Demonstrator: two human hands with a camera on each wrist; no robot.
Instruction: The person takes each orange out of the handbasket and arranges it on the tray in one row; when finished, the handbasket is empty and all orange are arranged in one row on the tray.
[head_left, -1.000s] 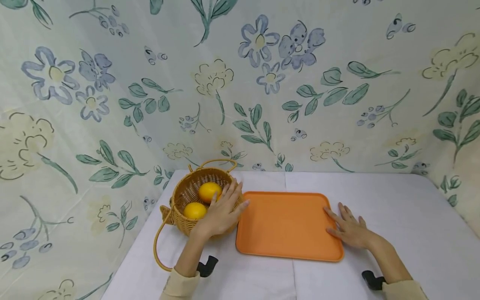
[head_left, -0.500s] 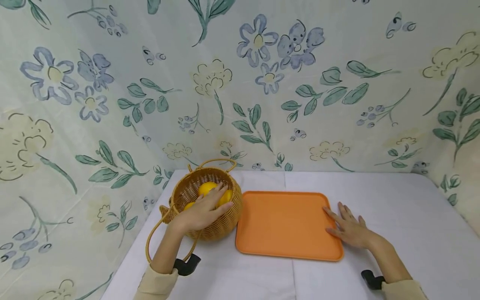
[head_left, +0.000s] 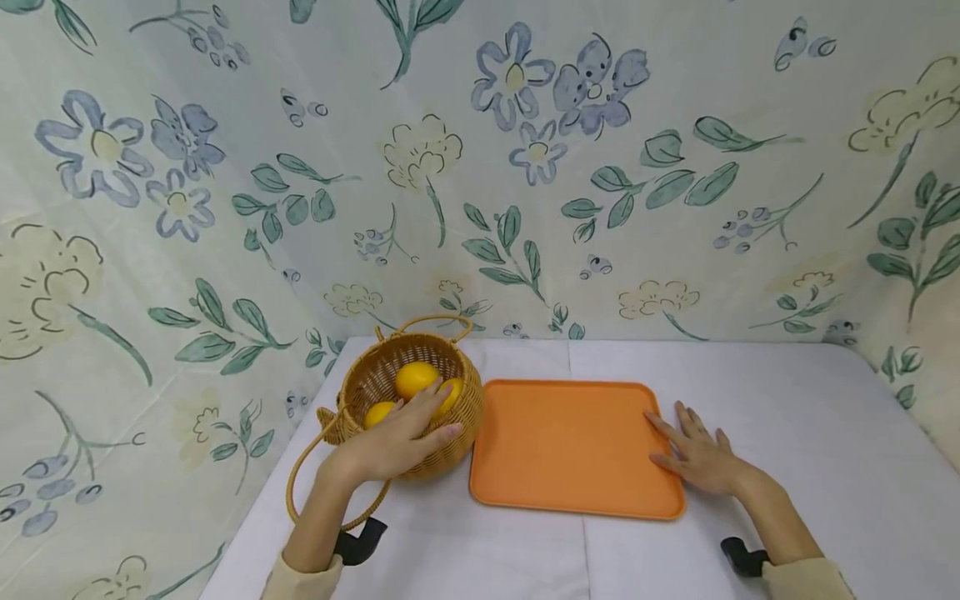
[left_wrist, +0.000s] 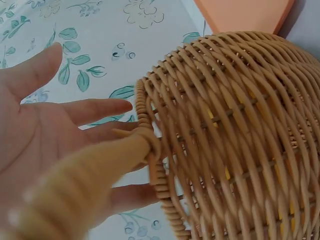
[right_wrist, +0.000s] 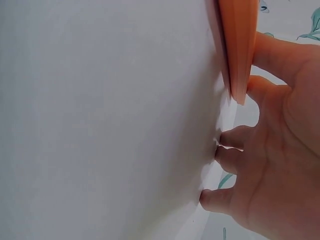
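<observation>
A round wicker basket [head_left: 450, 442] stands at the left of the table with three yellow lemons [head_left: 417, 380] inside. My left hand [head_left: 390, 442] hovers palm down over its near rim, fingers extended toward the lemons and partly covering them. In the left wrist view, that hand [left_wrist: 45, 125] shows spread fingers at the rim, with nothing in its grasp; the basket's blurred handle [left_wrist: 75, 185] crosses in front of the palm. An orange tray [head_left: 570, 450] lies flat to the right of the basket. At its right edge rests my right hand [head_left: 701, 458], thumb and index finger touching the rim, the other fingertips on the cloth.
A white cloth [head_left: 810, 417] covers the table. Behind and at the left hangs a floral curtain [head_left: 480, 167]. One basket handle [head_left: 300, 475] droops over the near side beneath my left wrist; the other handle [head_left: 435, 318] stands up at the back.
My left hand has drawn back left and toward me from the basket's right side, uncovering a third lemon at the right. The near handle has shifted with the arm. My right hand stays put.
</observation>
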